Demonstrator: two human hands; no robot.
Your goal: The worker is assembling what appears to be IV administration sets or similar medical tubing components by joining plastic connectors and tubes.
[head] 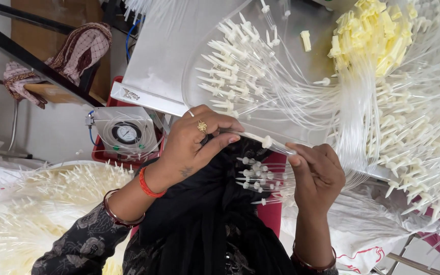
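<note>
Tubing (273, 145), a clear length with a white fitting, was pinched at both ends between the fingers of the left hand (197, 140) and right hand (317, 173). Finished pieces (255, 175) were gathered below; a large heap (408, 112) was left on the counter (169, 56).

Steel table (169, 56) under clear tubes (260, 76).

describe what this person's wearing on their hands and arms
Left hand: a gold flower-shaped ring, a thin red-orange bangle, a dark maroon bangle, and a black patterned sleeve. Right hand: a dark bangle with a red one at the wrist.
</note>
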